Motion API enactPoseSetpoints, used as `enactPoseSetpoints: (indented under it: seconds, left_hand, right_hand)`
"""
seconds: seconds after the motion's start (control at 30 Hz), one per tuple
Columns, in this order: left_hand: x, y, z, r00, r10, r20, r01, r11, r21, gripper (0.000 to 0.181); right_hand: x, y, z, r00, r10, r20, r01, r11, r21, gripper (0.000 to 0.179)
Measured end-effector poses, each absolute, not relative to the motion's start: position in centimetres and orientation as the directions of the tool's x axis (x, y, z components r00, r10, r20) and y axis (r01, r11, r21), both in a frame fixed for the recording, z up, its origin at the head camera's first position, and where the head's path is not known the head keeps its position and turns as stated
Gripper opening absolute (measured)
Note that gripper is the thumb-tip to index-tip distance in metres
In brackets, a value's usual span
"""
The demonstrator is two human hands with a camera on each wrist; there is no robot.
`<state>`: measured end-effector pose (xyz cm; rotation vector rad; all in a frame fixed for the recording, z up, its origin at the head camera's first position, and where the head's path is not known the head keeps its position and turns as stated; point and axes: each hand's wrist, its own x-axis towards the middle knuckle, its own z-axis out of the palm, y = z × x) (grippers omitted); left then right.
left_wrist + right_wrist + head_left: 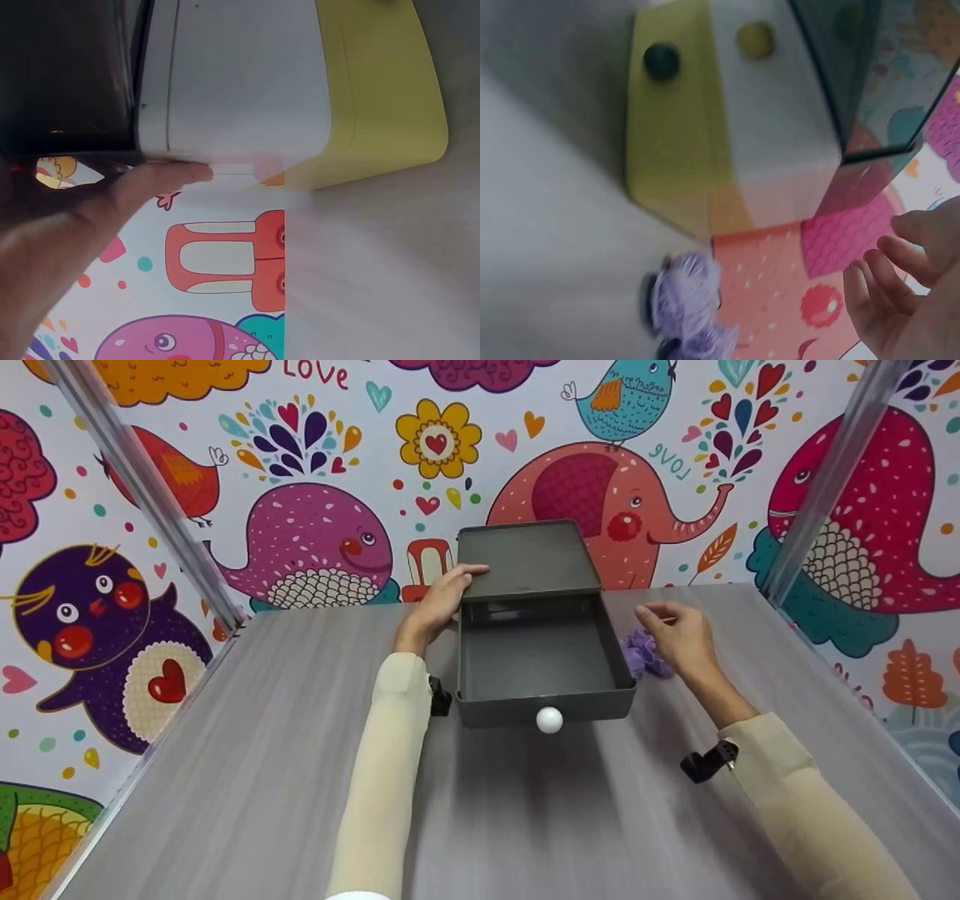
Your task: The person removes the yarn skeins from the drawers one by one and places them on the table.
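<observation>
A small drawer cabinet (529, 559) stands at the back of the table. Its dark grey top drawer (540, 660) is pulled out, with a white knob (549, 720) on the front and its bare floor showing. My left hand (439, 607) rests on the cabinet's left top edge, fingers over the top; in the left wrist view the thumb (161, 180) lies along the side. My right hand (679, 637) hovers right of the drawer, fingers loosely bent, nothing in it. A purple ruffled bundle (645, 652) with dark parts lies below it on the table.
Below the dark drawer sit a white section (776, 112) with a yellow knob and a yellow section (671, 127) with a dark knob. A wall (315, 540) printed with cartoon animals closes off the back. Metal posts (150, 495) stand at the table's corners.
</observation>
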<state>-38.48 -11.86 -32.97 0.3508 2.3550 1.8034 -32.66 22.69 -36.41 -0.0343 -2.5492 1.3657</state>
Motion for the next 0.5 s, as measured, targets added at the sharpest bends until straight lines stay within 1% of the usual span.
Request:
enactPoseSetpoints:
  seconds: [0.13,0.2,0.37,0.5]
  left_hand:
    - [-38.3,-11.9,-32.9,-0.96,0.279,0.024,0.098,0.254,0.962,0.042]
    - [-38.3,-11.9,-32.9,-0.959,0.281,0.024,0.097,0.249,0.963,0.042]
    - [-38.3,-11.9,-32.8,-0.956,0.292,0.026,0.099,0.239,0.966,0.043]
    - [-38.3,-11.9,-32.9,-0.954,0.297,0.034,0.11,0.241,0.964,0.043]
  right_hand:
    - [-31.8,21.9,-35.4,-0.962,0.126,0.242,-0.146,0.512,-0.846,0.049]
    - [-31.2,21.4,-34.9,-0.965,0.109,0.238,-0.154,0.499,-0.853,0.052]
    - [-29.4,20.0,-33.8,-0.972,0.075,0.225,-0.166,0.464,-0.87,0.055]
    - [-28.2,19.3,-33.1,-0.971,0.057,0.231,-0.185,0.432,-0.883,0.055]
